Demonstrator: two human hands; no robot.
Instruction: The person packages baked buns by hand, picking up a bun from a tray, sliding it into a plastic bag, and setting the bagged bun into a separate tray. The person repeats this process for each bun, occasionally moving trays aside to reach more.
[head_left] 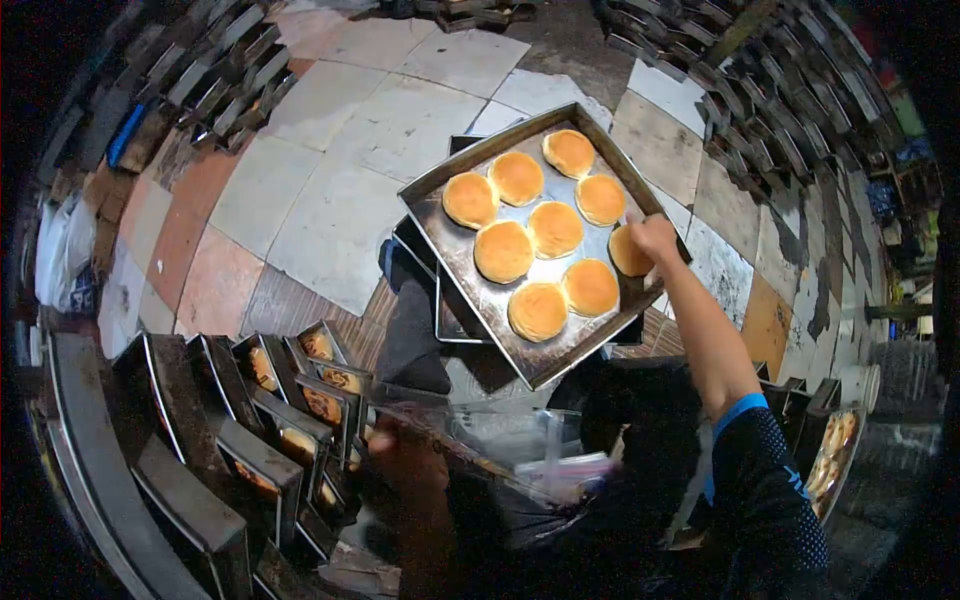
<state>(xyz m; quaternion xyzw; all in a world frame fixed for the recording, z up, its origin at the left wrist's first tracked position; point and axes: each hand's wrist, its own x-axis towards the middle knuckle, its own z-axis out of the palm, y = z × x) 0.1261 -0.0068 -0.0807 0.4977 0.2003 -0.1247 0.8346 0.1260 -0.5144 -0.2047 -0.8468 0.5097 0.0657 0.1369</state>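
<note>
Several round golden-brown buns (555,229) lie in a worn square metal baking tray (467,285), which sits tilted over other dark trays in front of my knees. My right hand (654,240) reaches in over the tray's right edge. Its fingers are closed on the bun (629,252) at that side, partly covering it. Low in the view, my left hand (388,440) is dim and blurred, closed on the edge of a clear plastic bag (500,425). The bag stretches across my lap; white and pinkish printing shows at its lower right.
Metal loaf tins (270,460), some holding browned loaves, crowd the left side. More tins (215,85) are stacked at the far left and far right. A tray of baked goods (832,455) stands at the lower right. Patchwork tiles (390,120) cover the floor ahead.
</note>
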